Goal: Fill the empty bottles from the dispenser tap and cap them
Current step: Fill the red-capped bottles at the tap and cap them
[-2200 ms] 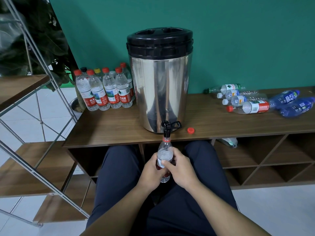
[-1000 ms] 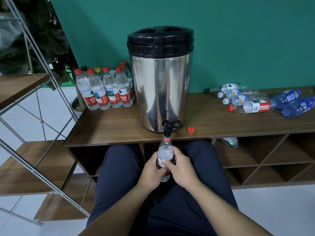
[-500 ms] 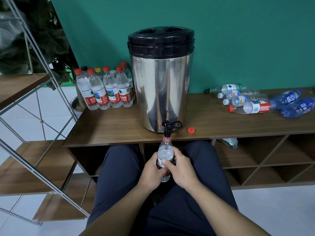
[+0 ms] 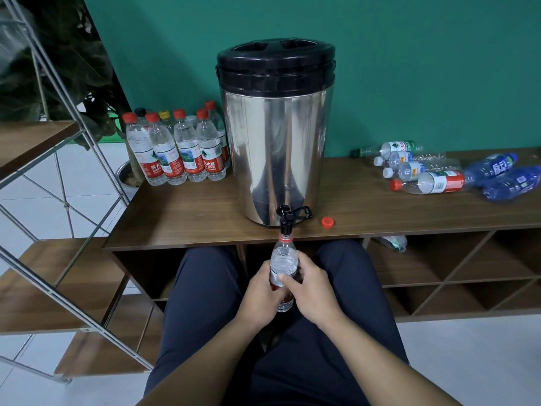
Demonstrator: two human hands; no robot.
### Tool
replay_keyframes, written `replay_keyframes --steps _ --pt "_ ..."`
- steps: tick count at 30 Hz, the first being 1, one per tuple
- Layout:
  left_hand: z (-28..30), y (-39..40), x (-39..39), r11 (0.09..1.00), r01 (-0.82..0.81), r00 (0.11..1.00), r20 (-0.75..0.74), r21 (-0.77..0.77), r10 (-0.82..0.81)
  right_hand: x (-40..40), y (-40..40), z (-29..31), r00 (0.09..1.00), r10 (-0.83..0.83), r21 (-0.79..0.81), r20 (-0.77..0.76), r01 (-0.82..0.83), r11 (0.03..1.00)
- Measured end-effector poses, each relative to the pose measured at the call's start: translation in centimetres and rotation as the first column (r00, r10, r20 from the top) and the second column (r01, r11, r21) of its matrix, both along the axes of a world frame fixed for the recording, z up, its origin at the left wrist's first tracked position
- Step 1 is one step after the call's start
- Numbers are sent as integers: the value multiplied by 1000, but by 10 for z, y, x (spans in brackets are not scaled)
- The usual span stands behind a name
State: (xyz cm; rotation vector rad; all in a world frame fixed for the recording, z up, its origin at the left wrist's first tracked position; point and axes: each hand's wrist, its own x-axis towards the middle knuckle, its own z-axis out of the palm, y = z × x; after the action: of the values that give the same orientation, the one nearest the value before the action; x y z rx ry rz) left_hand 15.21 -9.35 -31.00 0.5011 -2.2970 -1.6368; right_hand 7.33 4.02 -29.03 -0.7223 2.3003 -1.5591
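Note:
A steel dispenser [image 4: 275, 136] with a black lid stands on the wooden counter [image 4: 187, 212]. Its black tap [image 4: 285, 221] hangs over the counter's front edge. Directly under the spout I hold an uncapped clear bottle [image 4: 283, 259] upright, its mouth against the spout. My left hand [image 4: 260, 294] and my right hand [image 4: 310, 291] both grip the bottle's lower body over my lap. A loose red cap [image 4: 327, 222] lies on the counter just right of the tap.
Several capped upright bottles [image 4: 178, 148] stand left of the dispenser. Several bottles lie on their sides [image 4: 433, 177] at the right of the counter. Open cubbies [image 4: 439, 271] sit beneath. A metal-framed wooden shelf [image 4: 44, 218] rises at the left.

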Motion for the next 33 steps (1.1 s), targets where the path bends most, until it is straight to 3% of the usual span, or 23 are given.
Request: replay_keyframes --steps 20,27,33 --pt "6 -2 -6 1000 6 997 78 -26 -4 -1 3 14 994 -17 -48 111 23 999" --pt "9 -1 -4 1000 -18 996 91 23 16 -17 12 52 981 -75 -119 178 97 988" --pt "8 -3 -5 1000 -15 995 99 -5 15 -20 14 94 994 -15 -178 108 34 983"
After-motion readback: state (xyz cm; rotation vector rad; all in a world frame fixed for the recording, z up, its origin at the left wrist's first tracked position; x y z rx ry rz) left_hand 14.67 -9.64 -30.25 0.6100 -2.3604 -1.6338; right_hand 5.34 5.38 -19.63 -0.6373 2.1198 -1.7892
